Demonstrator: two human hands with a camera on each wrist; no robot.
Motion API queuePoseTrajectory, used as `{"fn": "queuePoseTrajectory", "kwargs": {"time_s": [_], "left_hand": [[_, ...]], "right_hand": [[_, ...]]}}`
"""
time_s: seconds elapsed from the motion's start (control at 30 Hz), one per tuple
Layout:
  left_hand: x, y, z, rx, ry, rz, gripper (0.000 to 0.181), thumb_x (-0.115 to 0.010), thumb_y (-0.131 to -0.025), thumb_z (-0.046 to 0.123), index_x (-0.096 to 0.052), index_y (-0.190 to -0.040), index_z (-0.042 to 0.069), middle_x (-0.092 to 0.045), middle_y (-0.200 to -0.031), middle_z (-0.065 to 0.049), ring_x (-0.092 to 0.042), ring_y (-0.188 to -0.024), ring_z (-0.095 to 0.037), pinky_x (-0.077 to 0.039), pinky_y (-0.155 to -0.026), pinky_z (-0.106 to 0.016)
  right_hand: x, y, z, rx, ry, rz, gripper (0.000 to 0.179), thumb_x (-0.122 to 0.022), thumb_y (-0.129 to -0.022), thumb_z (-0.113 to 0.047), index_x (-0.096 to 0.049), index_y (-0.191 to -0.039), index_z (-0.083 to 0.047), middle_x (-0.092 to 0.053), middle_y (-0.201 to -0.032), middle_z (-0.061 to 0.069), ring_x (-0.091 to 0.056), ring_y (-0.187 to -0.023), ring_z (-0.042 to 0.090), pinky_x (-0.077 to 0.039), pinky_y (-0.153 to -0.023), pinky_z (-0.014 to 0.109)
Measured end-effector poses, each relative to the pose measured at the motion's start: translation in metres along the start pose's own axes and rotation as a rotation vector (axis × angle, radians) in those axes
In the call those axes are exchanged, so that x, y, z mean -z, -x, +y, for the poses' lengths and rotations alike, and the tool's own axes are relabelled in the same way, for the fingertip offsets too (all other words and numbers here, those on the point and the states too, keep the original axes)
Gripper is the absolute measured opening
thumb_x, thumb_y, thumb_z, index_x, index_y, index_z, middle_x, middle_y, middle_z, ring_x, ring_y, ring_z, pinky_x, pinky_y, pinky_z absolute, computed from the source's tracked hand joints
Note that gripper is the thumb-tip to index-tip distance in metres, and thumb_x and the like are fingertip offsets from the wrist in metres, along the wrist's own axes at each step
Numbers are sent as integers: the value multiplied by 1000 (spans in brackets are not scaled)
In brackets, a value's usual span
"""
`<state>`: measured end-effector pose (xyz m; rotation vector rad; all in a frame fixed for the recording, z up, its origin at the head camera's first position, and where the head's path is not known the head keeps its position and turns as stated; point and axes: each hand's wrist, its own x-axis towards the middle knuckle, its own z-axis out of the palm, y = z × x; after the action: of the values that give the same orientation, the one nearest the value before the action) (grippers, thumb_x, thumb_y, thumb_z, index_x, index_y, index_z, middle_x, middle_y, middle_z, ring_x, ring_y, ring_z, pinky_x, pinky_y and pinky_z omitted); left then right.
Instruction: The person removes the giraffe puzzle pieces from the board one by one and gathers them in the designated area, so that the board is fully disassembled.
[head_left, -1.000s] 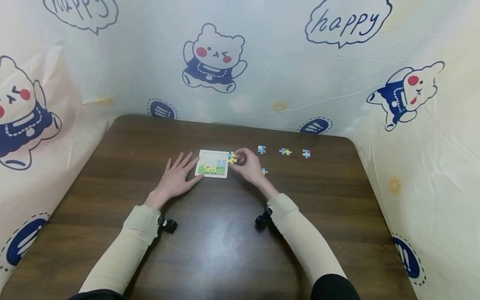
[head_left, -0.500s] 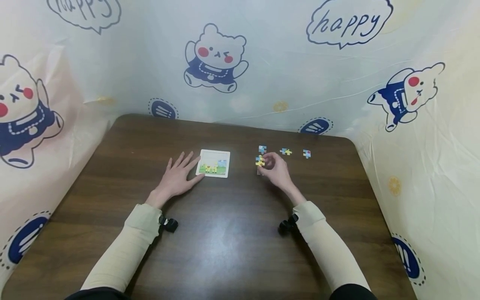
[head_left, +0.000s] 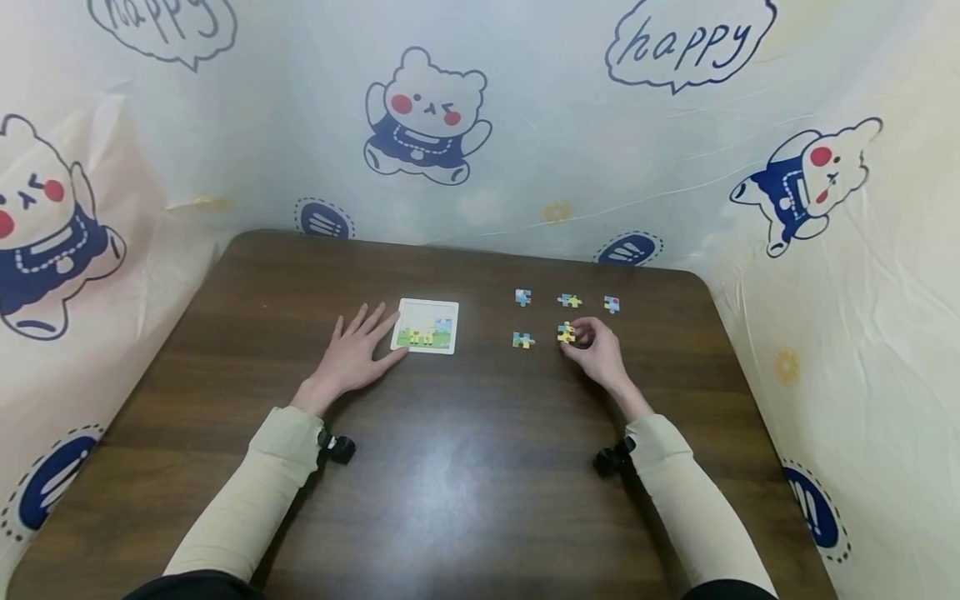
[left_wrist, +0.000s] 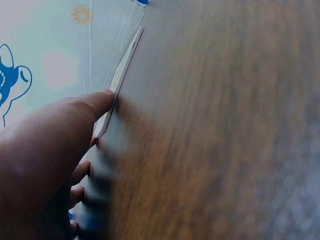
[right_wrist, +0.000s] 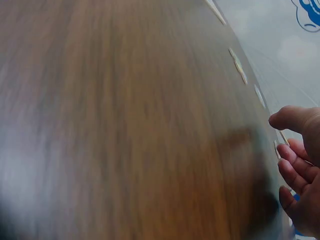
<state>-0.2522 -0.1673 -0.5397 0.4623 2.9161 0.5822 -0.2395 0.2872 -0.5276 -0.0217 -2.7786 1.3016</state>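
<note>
puzzle piece (head_left: 566,332) is being pinched by the right grip (head_left: 600,356); keeping it level is probably helping; splayed left grip (head_left: 351,362) is touching the tray (head_left: 426,314).

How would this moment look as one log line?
left hand: touching puzzle tray | right hand: pinching yellow-and-blue piece | puzzle tray: partly filled | four other pieces: on table

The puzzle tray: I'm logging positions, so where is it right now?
In the head view, the puzzle tray lies on the table, left of the loose puzzle pieces, with the left hand touching it.
</note>
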Motion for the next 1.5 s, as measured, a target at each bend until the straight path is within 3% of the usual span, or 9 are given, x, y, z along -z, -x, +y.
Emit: {"fn": "queuePoseTrajectory", "kwargs": {"time_s": [0.13,0.27,0.63,0.9,1.17,1.5], "left_hand": [[0,0,0,0,-2,-1,85,-56,-109,60,-26,-176,19,-14,-186,-17,-5,-173,-47,3,-135,-76],[1,0,0,1,-2,-1,85,-56,-109,61,-26,-177,19,-14,-186,-16,-5,-173,-47,3,-135,-76],[1,0,0,0,-3,-4,85,-56,-109,61,-26,-176,19,-14,-186,-17,-5,-173,-46,2,-135,-76],[1,-1,0,0,5,-3,84,-55,-110,61,-27,-176,19,-14,-186,-16,-5,-174,-45,1,-136,-75],[1,0,0,-4,9,-2,84,-55,-110,60,-27,-176,18,-14,-186,-16,-5,-174,-45,1,-135,-75],[1,0,2,-8,-6,14,83,-57,-110,59,-29,-176,17,-16,-186,-18,-7,-173,-47,-1,-135,-77]], "right_hand": [[7,0,8,-15,33,-15,39,-82,-96,-6,-68,-130,6,-71,-120,26,-65,-106,37,-50,-94,37],[7,-3,23,14,60,-25,39,-84,-93,-12,-70,-127,3,-72,-118,21,-64,-102,31,-50,-93,38],[11,1,14,17,94,-57,40,-84,-96,-12,-72,-129,6,-68,-123,26,-62,-110,39,-49,-98,44],[10,3,12,8,39,-38,43,-85,-95,-9,-69,-132,6,-67,-123,27,-63,-112,41,-50,-101,45],[1,0,-8,55,-25,-40,44,-83,-97,-10,-67,-135,5,-69,-121,27,-65,-110,42,-52,-97,45],[-25,-11,-50,129,-34,-111,47,-84,-96,-11,-67,-136,7,-71,-116,24,-66,-105,37,-50,-89,35]]}}
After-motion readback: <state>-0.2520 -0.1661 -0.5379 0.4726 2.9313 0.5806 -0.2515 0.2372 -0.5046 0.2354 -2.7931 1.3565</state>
